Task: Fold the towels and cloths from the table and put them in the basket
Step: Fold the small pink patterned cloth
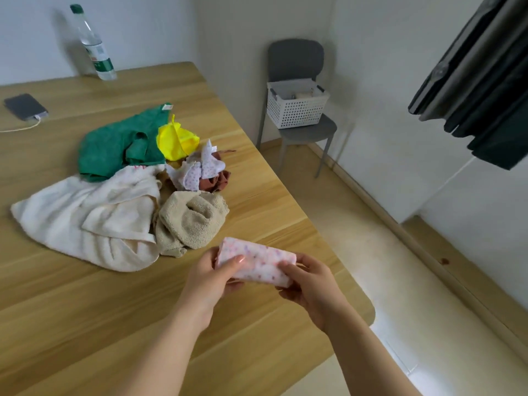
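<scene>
A folded pink spotted cloth is held above the table's near right part, my left hand pinching its left end and my right hand gripping its right end. Behind it lies a heap of unfolded pieces: a cream towel, a beige terry towel, a green cloth, a yellow cloth, a lilac spotted cloth and a reddish-brown cloth. The white perforated basket stands on a grey chair past the table's right edge, with something pale folded inside.
The wooden table fills the left and centre. A clear water bottle stands at its far edge, and a phone on a cable lies at far left. Dark clothes hang at top right. Open floor lies between table and chair.
</scene>
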Motion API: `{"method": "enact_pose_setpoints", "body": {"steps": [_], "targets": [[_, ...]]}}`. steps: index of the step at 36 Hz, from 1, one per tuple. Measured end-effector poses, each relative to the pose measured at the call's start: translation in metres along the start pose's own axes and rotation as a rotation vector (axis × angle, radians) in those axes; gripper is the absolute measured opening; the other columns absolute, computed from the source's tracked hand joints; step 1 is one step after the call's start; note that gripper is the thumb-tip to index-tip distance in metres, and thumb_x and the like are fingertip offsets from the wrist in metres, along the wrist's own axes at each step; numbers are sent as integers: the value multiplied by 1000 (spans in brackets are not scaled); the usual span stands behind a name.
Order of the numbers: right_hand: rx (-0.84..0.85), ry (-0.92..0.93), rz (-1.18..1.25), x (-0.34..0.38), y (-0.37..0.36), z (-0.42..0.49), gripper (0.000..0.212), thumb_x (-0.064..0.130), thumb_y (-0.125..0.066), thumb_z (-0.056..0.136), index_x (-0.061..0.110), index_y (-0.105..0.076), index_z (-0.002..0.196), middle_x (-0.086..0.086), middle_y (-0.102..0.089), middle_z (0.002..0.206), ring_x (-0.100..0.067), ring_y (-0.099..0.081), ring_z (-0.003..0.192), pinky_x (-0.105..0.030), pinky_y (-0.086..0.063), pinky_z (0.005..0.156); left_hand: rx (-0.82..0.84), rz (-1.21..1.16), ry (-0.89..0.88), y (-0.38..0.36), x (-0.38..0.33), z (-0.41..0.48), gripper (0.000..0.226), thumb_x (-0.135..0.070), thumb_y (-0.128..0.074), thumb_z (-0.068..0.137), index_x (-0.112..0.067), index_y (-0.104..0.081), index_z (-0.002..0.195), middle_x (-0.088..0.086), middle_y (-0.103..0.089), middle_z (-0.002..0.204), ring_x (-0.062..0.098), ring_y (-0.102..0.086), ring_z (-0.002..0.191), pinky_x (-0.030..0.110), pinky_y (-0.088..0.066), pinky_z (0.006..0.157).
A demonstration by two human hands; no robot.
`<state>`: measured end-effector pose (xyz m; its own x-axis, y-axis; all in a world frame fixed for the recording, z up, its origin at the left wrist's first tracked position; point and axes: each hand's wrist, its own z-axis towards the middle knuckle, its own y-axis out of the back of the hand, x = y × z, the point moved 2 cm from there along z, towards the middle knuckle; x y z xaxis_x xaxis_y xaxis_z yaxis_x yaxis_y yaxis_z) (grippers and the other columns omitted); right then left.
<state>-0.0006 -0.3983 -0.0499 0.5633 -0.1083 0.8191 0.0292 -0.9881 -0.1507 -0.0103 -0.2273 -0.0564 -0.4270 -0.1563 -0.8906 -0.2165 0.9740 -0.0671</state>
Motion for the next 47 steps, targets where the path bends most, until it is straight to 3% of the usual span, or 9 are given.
{"method": "enact_pose_setpoints", "body": {"steps": [11, 16, 20, 25, 31, 36, 41, 44, 47], "targets": [[-279, 68, 108, 27, 158, 23, 12, 11, -56, 92, 4, -66, 95, -10, -64, 78, -19, -58, 67, -25, -51, 63, 112, 80, 13, -163, -4, 37, 11, -10, -58, 91, -19, -61, 95, 6, -69, 94, 18, -65, 77, 24, -53, 56], [-243, 51, 197, 60, 259, 48, 13, 11, -55, 92, 5, -64, 98, -8, -64, 76, -17, -58, 64, -25, -50, 60, 133, 100, -15, -275, -6, 66, 10, -10, -58, 91, -18, -63, 91, 2, -70, 83, 14, -64, 71, 19, -51, 55], [-182, 37, 157, 100, 333, 66, 16, 16, -61, 88, 11, -62, 103, -5, -67, 79, -19, -59, 69, -27, -50, 66, 100, 75, -15, -358, -14, 89, 12, -8, -57, 91, -17, -64, 86, 1, -69, 77, 13, -62, 68, 17, -52, 54], [-168, 33, 67, 148, 398, 100, 24, 2, -64, 82, 9, -61, 105, -7, -67, 83, -15, -62, 66, -25, -53, 65, 59, 51, 1, -432, -31, 122, 11, -9, -57, 91, -16, -64, 87, 1, -68, 78, 15, -62, 68, 15, -52, 52], [-163, 41, 91, 187, 425, 168, 17, -5, -57, 85, 2, -61, 99, -10, -64, 75, -19, -57, 62, -26, -53, 61, -4, 22, -10, -468, -57, 176, 10, -9, -59, 90, -18, -63, 90, 2, -67, 77, 16, -60, 67, 16, -51, 52], [-124, 17, 92, 231, 425, 246, 8, -3, -55, 87, -1, -58, 94, -9, -59, 70, -16, -54, 57, -28, -52, 59, -135, -39, -72, -487, -91, 251, 19, -5, -58, 89, -17, -44, 85, 8, -58, 81, 20, -57, 66, 28, -47, 62], [-98, 0, 130, 292, 416, 332, 9, -6, -55, 85, 2, -51, 86, -9, -54, 65, -19, -51, 59, -30, -52, 59, -154, -20, -99, -500, -134, 345, 23, -7, -53, 92, -18, -36, 81, 3, -47, 84, 19, -56, 71, 28, -49, 64], [-70, 1, 129, 331, 406, 379, 8, -7, -52, 85, 1, -50, 87, -7, -53, 62, -17, -51, 55, -29, -51, 59, -169, -53, -116, -507, -168, 396, 20, -10, -51, 94, -20, -38, 83, 4, -47, 89, 19, -56, 77, 29, -50, 65], [-74, 13, 102, 366, 396, 427, 10, -5, -53, 86, 4, -50, 84, -5, -56, 63, -15, -53, 53, -29, -50, 59, -137, -45, -171, -514, -200, 439, 16, -16, -52, 94, -24, -41, 84, 7, -50, 100, 24, -58, 96, 30, -51, 71]]}}
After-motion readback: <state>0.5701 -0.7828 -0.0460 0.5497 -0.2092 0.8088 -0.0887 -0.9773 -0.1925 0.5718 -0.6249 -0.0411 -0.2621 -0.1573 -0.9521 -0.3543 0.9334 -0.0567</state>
